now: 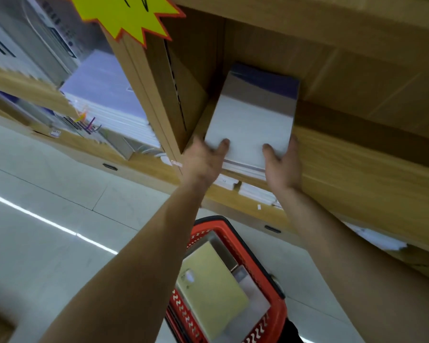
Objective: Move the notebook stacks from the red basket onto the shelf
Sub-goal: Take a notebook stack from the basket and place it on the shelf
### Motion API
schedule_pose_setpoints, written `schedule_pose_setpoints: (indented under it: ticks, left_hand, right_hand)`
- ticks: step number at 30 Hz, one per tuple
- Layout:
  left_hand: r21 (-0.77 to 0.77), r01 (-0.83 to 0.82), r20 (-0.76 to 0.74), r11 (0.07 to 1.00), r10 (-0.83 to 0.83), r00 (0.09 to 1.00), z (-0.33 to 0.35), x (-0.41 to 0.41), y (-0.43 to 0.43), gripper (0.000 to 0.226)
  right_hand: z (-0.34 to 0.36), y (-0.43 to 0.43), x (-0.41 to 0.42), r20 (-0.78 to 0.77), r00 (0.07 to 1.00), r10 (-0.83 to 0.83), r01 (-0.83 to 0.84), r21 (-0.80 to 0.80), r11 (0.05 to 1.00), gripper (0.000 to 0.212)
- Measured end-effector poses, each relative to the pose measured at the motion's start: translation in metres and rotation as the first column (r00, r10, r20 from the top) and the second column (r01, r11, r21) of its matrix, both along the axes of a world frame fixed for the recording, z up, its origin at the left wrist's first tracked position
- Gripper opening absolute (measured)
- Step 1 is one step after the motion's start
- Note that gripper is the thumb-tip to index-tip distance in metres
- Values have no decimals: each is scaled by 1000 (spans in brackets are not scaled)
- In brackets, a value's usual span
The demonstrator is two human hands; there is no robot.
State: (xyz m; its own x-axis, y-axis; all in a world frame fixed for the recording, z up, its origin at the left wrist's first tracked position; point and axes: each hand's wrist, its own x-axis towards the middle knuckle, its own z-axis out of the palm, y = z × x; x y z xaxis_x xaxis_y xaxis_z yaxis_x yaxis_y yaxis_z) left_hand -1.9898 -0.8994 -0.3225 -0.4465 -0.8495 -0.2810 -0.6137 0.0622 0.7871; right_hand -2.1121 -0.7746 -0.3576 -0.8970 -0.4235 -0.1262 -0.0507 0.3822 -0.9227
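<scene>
From my head camera I see both my arms reaching up to the shelf (357, 154). My left hand (203, 159) and my right hand (281, 162) each have a grip on the near end of a stack (253, 120) of notebooks. My left grip is closed on its left corner, thumb on top. My right grip is closed on its right corner, thumb on top too. The stack is white on top with a dark blue far end. It sits partly inside the wooden shelf box, close to the left wall. Its near end sticks out over the shelf edge. Down below my arms is the red basket (260, 266) on the floor (47, 206). A yellow-green notebook (211, 288) lies in it, on top of a grey one. A yellow star sign (124, 16) hangs at the top.
</scene>
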Motion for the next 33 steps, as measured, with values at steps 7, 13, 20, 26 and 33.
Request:
schedule_pose_setpoints:
  ticks: [7,13,20,26,33]
  left_hand:
    - [96,23,-70,995,-16,997,-3,-15,-10,47]
    - [69,142,-63,987,-138,988,7,9,-20,54]
    - [-139,206,234,969,-170,957,2,118,-38,43]
    - [-157,256,272,954,-207,940,1,120,-53,43]
    - [-190,328,217,925,-286,933,-1,91,-39,51]
  right_hand:
    - [-3,-12,-5,-75,996,-48,48,-6,999,63]
    - [-17,-26,-5,-41,996,-79,81,43,996,73]
    - [-8,-54,25,-1,994,-109,109,31,994,87]
    - [-11,-46,5,6,1000,-13,13,32,999,72]
    - [-4,-65,-18,124,992,19,-20,13,1000,77]
